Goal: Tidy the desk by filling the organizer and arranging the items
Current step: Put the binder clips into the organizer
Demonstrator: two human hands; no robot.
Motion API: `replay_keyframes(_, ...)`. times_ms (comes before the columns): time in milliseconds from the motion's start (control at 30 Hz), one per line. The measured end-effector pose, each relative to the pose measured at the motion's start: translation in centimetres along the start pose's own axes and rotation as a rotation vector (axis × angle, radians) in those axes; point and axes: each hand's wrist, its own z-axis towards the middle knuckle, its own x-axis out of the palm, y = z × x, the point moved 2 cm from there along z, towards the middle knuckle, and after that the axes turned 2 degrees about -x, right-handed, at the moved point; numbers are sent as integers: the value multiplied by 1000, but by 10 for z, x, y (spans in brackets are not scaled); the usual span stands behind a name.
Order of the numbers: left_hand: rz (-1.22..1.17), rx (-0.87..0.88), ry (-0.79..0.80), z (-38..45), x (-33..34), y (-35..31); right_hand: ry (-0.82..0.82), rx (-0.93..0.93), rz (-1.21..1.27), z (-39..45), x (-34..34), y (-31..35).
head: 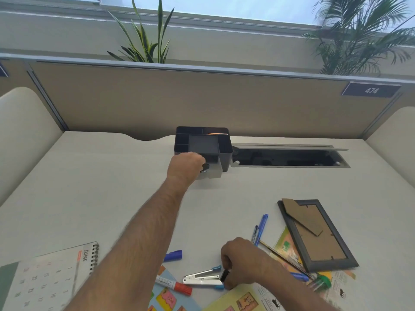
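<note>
Fingers of our left hand (187, 163) curl round a small black clip (205, 167) at the organizer's (225, 151) drawer; our right hand (241, 261) pinches the stapler (202, 278).

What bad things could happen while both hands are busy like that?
The left hand reaches far out to the organizer, holding a small dark thing at its open drawer; it might drop or miss. The right hand grips the stapler while the view points elsewhere, so it could bump the red marker or pens and send them rolling. The left forearm may also brush the calendar.
</note>
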Motion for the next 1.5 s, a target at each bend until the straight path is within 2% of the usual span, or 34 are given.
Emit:
replay_keyframes(367,34,59,56,1,6,-1,-165,3,148,6,-3,-7)
replay_keyframes(467,-74,28,77,-2,6,0,-192,20,204,9,-5,-10)
replay_keyframes(567,-189,10,78,-3,6,2,-323,25,256,14,-13,-16)
replay_keyframes(667,-328,18,-36,-6,4,4,-512,53,449,20,-32,-22)
replay_keyframes(733,-556,33,-58,-10,-3,4,-645,61,655,24,-48,-24)
replay_keyframes(800,-763,89,44,-14,-13,0,-752,53,876,28,-65,-23)
replay_keyframes(867,-831,131,141,-16,-20,-5,-800,12,1059,34,-81,-20)
replay_keyframes(933,-863,140,164,-17,-24,-8,-823,-34,1128,40,-96,-14)
replay_keyframes(1133,-1000,56,133,-13,-27,5,-881,-73,1111,54,-110,-3)
replay_keyframes(1267,-980,-1,20,-10,-27,16,-942,-4,1079,64,-96,-6)
replay_keyframes(1367,-921,-63,-49,-8,-24,20,-902,72,787,72,-68,-13)
replay_keyframes(1500,-771,-82,-109,-3,-18,17,-644,66,317,89,-24,-21)
